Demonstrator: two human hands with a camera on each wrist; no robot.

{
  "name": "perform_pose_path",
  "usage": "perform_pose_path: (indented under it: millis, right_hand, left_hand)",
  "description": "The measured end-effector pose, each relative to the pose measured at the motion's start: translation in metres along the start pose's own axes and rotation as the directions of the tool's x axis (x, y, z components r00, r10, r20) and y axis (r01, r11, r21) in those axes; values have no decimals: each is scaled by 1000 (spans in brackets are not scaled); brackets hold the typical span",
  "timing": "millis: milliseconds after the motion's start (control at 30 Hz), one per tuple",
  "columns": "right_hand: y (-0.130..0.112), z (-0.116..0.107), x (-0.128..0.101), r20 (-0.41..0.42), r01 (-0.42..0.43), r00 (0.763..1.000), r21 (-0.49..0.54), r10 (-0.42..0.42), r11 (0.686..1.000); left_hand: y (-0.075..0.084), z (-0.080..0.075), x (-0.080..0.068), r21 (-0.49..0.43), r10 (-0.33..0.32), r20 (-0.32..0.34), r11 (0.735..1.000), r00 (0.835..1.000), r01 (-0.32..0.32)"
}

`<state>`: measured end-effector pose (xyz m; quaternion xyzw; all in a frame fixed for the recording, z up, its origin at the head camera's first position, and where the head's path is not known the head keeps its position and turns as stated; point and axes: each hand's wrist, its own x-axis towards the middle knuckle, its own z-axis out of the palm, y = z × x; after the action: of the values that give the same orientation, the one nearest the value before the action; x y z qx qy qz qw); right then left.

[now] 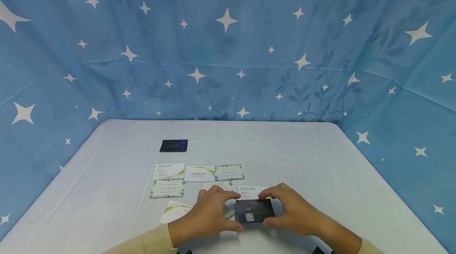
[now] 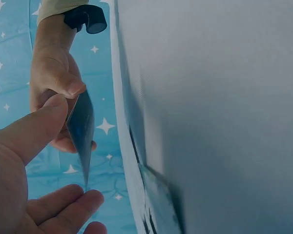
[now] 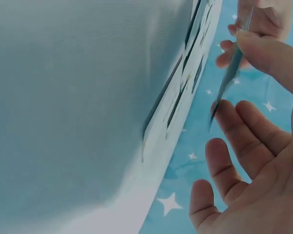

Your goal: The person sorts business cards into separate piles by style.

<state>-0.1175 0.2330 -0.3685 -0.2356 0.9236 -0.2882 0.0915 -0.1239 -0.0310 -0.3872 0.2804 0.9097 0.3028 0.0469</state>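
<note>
In the head view, a dark business card (image 1: 254, 211) with a white QR code is raised off the table near its front. My left hand (image 1: 211, 211) holds the card's left end, thumb at the near edge and fingers at the far edge. At the other end, my right hand (image 1: 297, 210) grips it likewise between thumb and fingertips. Edge-on, the card (image 2: 80, 129) looks thin in the left wrist view. Behind the hands lies a white business card (image 1: 249, 191), partly covered. Leaf-bordered cards near the left hand are partly hidden by it.
White cards with green patterns (image 1: 199, 174) lie in rows at left centre; a leaf-bordered card (image 1: 167, 188) is among them. Farther back sits a dark card (image 1: 173, 145). A white cloth covers the table (image 1: 303, 155), with a blue starry curtain (image 1: 228, 48) behind.
</note>
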Motion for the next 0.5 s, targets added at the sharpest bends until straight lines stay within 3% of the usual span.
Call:
perform_pose_path:
  millis: [333,500]
  right_hand:
    - [-12,2,12,-81,39,996,-9,-40,999]
    - [-14,3,20,-148,66,987,-6,-66,998]
  left_hand:
    - [-8,-16,0,-68,32,-55,997,998,-35]
    - [-15,-30,-1,-129,-2,-62,992,998,-6]
